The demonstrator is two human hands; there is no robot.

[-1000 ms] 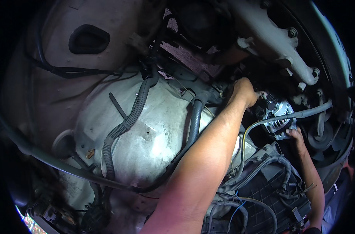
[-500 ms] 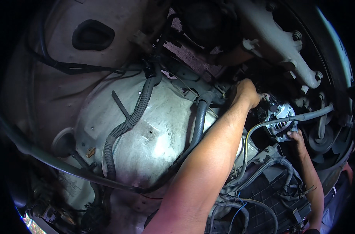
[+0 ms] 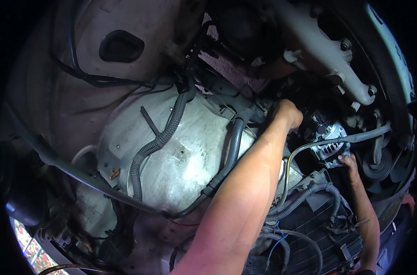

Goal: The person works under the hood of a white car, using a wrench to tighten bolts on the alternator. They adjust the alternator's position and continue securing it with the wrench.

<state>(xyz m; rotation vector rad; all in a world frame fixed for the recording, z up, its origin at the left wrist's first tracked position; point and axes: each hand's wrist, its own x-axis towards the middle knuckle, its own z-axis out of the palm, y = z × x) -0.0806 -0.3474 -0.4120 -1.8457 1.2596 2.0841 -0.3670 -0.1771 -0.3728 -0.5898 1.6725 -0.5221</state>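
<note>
Toward the right edge of the engine bay [image 3: 197, 149], your right hand [image 3: 348, 163] seems closed on the silver alternator's [image 3: 331, 131] lower corner, thumb showing; your left hand's [image 3: 288, 113] fingers are hidden, so I can't tell their hold. A slipping thumb could let it drop or snag the grey cable [image 3: 366, 134] crossing it.

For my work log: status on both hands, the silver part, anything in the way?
Left hand in shadow, fingers hidden. Right hand at silver part, thumb at its lower edge. Grey hose crossing in front of it.
</note>
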